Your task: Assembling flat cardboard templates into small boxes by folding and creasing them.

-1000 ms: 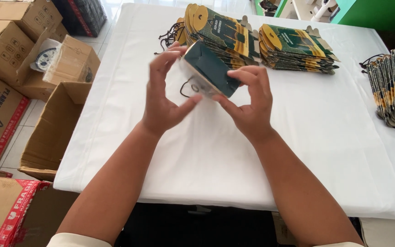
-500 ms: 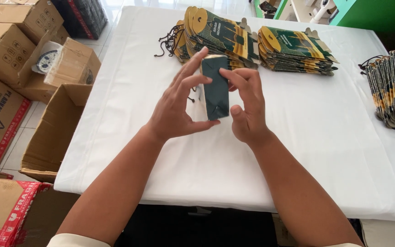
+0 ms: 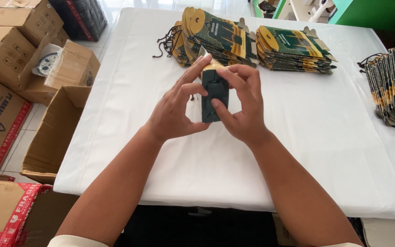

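While both forearms angle inward, the left hand (image 3: 174,112) and right hand (image 3: 243,112) pinch an upright dark green carton (image 3: 215,96).

bare white table (image 3: 115,114) lies open around both hands, while stacks of flat bags (image 3: 216,36) block the far edge.

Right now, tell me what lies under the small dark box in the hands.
Under the small dark box, held between left hand and right hand, only white tablecloth shows; the hands cover part.
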